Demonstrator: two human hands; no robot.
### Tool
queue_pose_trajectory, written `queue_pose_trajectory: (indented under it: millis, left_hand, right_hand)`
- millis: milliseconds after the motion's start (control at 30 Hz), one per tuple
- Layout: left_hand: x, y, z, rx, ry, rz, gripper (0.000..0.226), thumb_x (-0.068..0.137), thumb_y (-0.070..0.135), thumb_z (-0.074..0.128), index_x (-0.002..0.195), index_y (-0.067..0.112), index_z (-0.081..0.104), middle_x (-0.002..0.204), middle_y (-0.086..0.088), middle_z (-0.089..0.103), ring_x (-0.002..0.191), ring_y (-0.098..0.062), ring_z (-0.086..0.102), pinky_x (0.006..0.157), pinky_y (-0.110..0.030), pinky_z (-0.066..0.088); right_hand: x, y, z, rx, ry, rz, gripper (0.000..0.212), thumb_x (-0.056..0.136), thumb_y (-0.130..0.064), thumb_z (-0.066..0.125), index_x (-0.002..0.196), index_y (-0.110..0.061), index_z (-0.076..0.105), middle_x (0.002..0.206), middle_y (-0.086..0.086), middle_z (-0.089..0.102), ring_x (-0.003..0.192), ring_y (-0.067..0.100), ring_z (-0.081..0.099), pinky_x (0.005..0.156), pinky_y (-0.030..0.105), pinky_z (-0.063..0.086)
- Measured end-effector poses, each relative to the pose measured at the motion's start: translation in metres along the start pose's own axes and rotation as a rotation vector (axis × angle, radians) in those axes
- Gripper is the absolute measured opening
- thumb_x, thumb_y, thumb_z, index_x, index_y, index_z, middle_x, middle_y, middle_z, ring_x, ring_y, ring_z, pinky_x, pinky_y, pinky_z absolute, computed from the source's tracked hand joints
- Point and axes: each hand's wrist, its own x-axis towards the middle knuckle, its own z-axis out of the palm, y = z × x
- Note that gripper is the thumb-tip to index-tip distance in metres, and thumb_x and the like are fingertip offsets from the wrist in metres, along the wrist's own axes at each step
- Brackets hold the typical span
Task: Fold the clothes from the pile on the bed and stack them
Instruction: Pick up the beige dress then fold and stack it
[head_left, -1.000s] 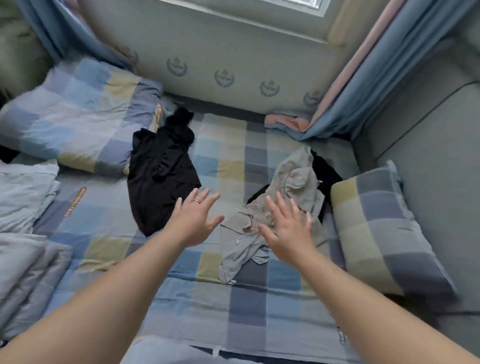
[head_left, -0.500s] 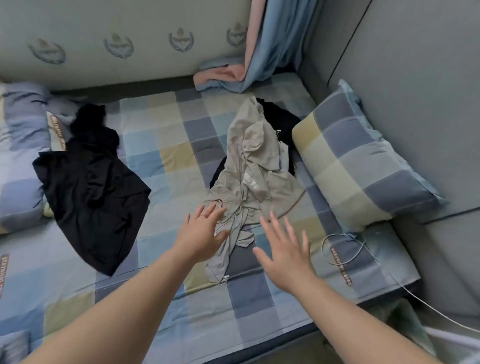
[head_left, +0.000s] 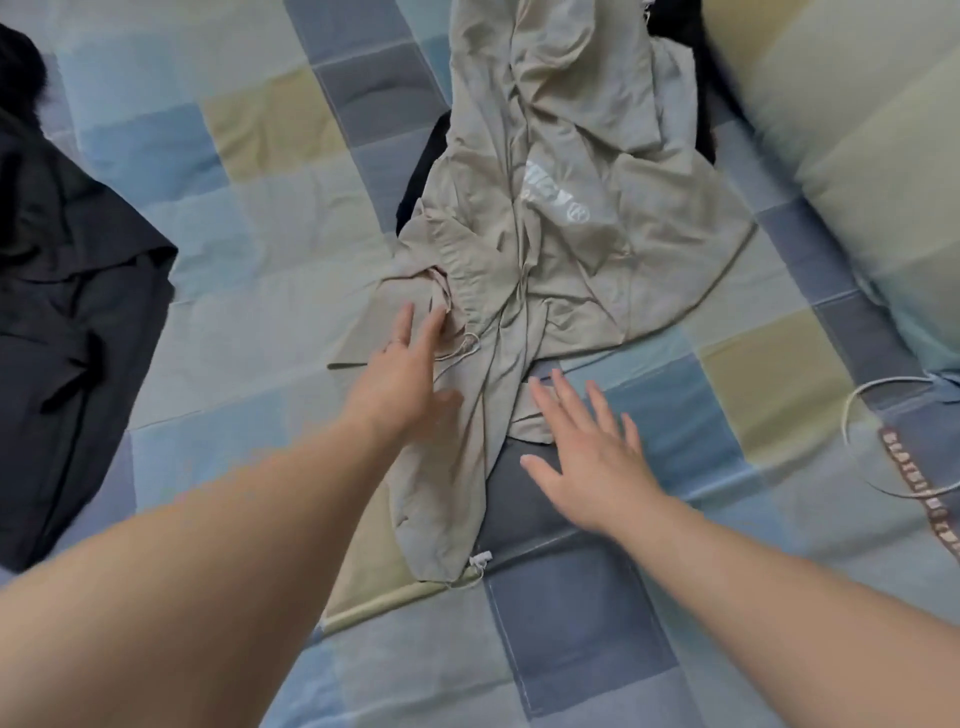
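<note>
Forearms, both bare, fill the near corners of our view and point up the bed (head_left: 249, 218), whose sheet is checked in blue, grey and pale yellow. Our left hand (head_left: 402, 382) lies palm down over the left edge of the beige garment (head_left: 571, 244), its fingers (head_left: 434, 327) straight and a little apart, tips on the crumpled folds. We cannot tell whether they press. A ring (head_left: 396, 341) sits on one finger, and a thin drawstring (head_left: 460, 351) loops just beside the hand.

Our right hand (head_left: 592, 457) is flat and spread over a grey-blue square of sheet, gripping nothing, with its fingertips at the garment's lower flap. A small white tag (head_left: 480, 560) hangs at the near hem.

To the right, a white cable (head_left: 848, 421) curls on the sheet near a woven strip (head_left: 919, 488) whose lettering is too blurred for us to read.

The beige garment lies rumpled in the middle of the bed. Its white print (head_left: 553, 200) ends in an ® mark; the letters we cannot make out. A second dark garment (head_left: 418, 176) shows from beneath it. A black garment (head_left: 67, 338) lies well apart on the left, and a checked pillow (head_left: 857, 145) sits at far right.
</note>
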Motion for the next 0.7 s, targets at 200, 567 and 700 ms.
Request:
queue_pose_trajectory:
  millis: [200, 567, 700]
  left_hand:
    - [0.058, -0.025, 0.023, 0.111, 0.242, 0.055, 0.048, 0.089, 0.034, 0.056, 0.136, 0.034, 0.043, 0.139, -0.007, 0.049, 0.117, -0.043, 0.053, 0.099, -0.051, 0.044]
    - [-0.049, 0.021, -0.098, -0.866, 0.064, -0.115, 0.007, 0.078, 0.015, 0.053, 0.080, 0.010, 0.057, 0.076, -0.003, 0.056, 0.071, -0.021, 0.050, 0.065, -0.029, 0.039]
    - [-0.142, 0.058, -0.222, -1.155, 0.118, -0.116, 0.009, 0.072, 0.018, 0.060, 0.075, 0.011, 0.057, 0.065, -0.004, 0.055, 0.060, -0.018, 0.049, 0.054, -0.024, 0.037]
  right_hand:
    - [0.083, -0.008, 0.020, -0.012, -0.031, -0.023, 0.073, 0.096, -0.064, 0.042, 0.154, -0.052, 0.000, 0.164, -0.019, -0.021, 0.153, 0.021, -0.022, 0.115, 0.070, -0.004]
    - [0.033, -0.046, -0.081, 0.332, -0.031, -0.086, 0.112, 0.065, -0.070, 0.065, 0.158, -0.033, 0.016, 0.159, 0.000, 0.036, 0.146, 0.024, 0.034, 0.116, 0.045, 0.036]
    - [-0.040, -0.107, -0.170, 0.392, 0.095, -0.156, 0.114, 0.080, -0.048, 0.079, 0.160, -0.034, -0.001, 0.168, -0.008, 0.013, 0.153, 0.019, 0.014, 0.123, 0.046, 0.023]
